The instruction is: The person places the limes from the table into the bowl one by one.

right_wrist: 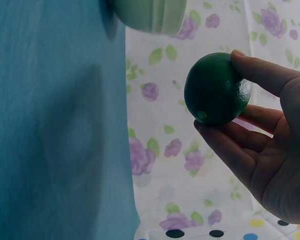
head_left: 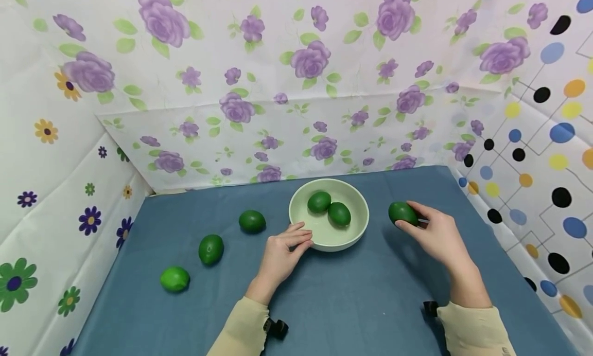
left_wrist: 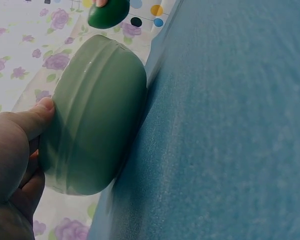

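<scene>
Holds a glossy dark green lime (head_left: 401, 213) in the right hand (head_left: 435, 235), pinched between thumb and fingertips, raised off the blue tablecloth (head_left: 352, 294) and to the right of the pale green bowl (head_left: 359, 217), apart from it; grips the near-left rim of that bowl with the left hand (head_left: 284, 253), thumb on the outer side and fingers over the edge; cannot tell how hard either grip presses; looks firm in the skin, with no dent under the thumb, so should bear a steady pinch without giving; probably light enough for fingertips alone, though impossible to tell as real fruit or replica; shines in the right wrist view, so may slip if pinched near a tapered end; best taken across the widest part, with thumb opposite the fingers; would likely roll if let go loosely, being rounded, and might knock against the two limes (head_left: 339, 214) lying side by side in the bowl; seems to need the same handling for the three loose limes (head_left: 210, 250) to the left; better to steady the smooth, stiff-looking bowl by its rim than to squeeze its wall
</scene>
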A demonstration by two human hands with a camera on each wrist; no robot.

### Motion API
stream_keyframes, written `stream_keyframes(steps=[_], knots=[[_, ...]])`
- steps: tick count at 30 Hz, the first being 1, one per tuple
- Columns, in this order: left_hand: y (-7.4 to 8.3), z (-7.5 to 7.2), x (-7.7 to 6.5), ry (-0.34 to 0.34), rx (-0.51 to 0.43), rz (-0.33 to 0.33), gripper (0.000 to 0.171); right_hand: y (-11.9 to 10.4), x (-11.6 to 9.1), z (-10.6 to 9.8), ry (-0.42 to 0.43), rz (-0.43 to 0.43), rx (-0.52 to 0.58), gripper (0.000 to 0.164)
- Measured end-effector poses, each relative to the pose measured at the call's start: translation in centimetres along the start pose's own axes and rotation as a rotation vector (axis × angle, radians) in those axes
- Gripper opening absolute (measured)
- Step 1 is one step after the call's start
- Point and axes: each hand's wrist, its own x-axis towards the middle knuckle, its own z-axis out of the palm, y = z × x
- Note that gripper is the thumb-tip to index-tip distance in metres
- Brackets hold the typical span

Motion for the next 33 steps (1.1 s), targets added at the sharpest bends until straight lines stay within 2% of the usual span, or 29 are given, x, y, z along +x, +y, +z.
stream_keyframes(steps=[8,22,33], knots=[[-0.1,0.1,0.1,0.002,-0.004,0.018,0.021,-2.2,0.1,0.8,-0.027,-0.044,0.044,0.077],[0.0,-0.1,-0.1,-0.02,-0.016,-0.032,0.022,-5.2,1.2,2.6,-0.06,-0.097,0.123,0.073],[-0.3,0.1,0.0,0.01,-0.039,0.023,0.021,-6.2,1.6,3.8,-0.086,-0.13,0.11,0.074]])
